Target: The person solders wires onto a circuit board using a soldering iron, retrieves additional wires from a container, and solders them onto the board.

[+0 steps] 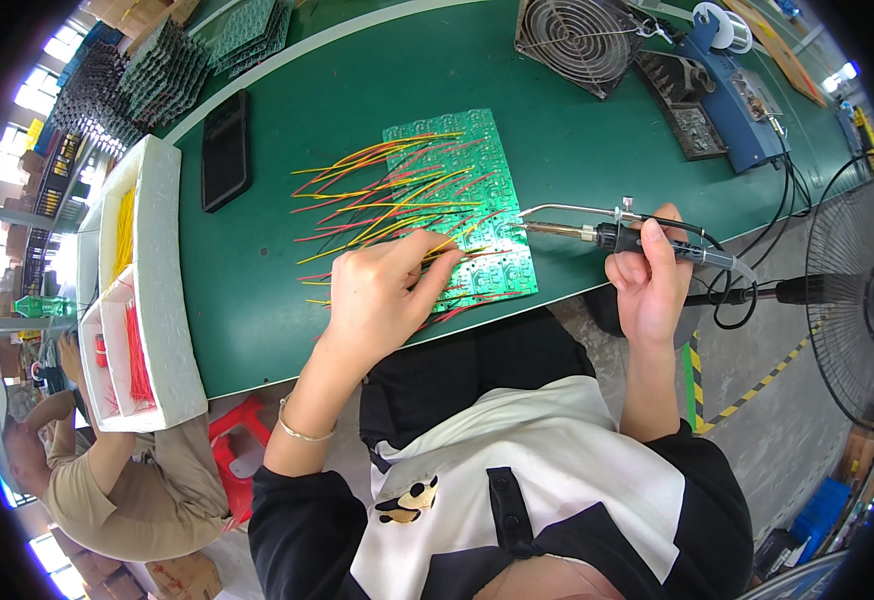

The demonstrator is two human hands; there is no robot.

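A green circuit-board panel lies near the front edge of the tabletop, under red and yellow wires. The left hand seems to pinch one wire; the right hand grips a soldering iron.

In my right hand I hold a soldering iron, its tip at the circuit board's right edge. My left hand bends over red and yellow wires; whether it pinches one, I can't tell.
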